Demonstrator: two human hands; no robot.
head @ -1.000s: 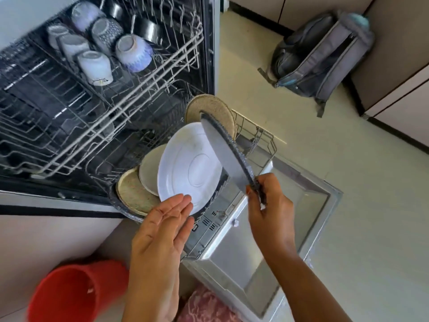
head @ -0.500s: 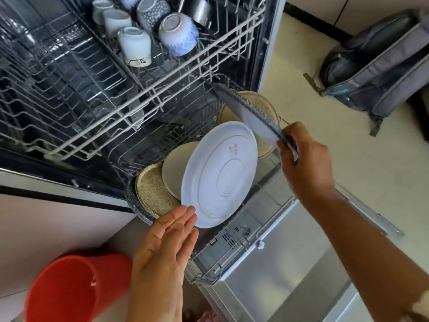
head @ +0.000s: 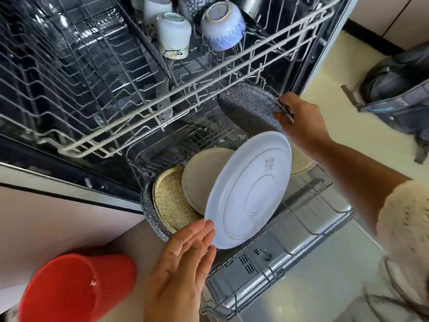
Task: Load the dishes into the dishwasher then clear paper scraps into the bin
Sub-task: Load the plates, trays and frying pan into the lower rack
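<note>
My right hand pinches the rim of a dark speckled plate, held tilted above the back of the lower rack, just under the upper rack. A large white plate stands on edge in the lower rack, with a cream plate and a beige speckled plate behind it to the left. Another beige plate peeks out behind my right forearm. My left hand is flat with straight fingers, its fingertips at the white plate's lower edge.
The upper rack holds upturned white cups, a blue patterned bowl and a metal pot. A red bin stands at lower left. The open dishwasher door lies below. A grey backpack sits on the floor at right.
My right hand has carried the dark speckled plate further in over the lower rack, and it now shows its broad speckled side. My left hand stays by the white plate. The camera leaned closer.
</note>
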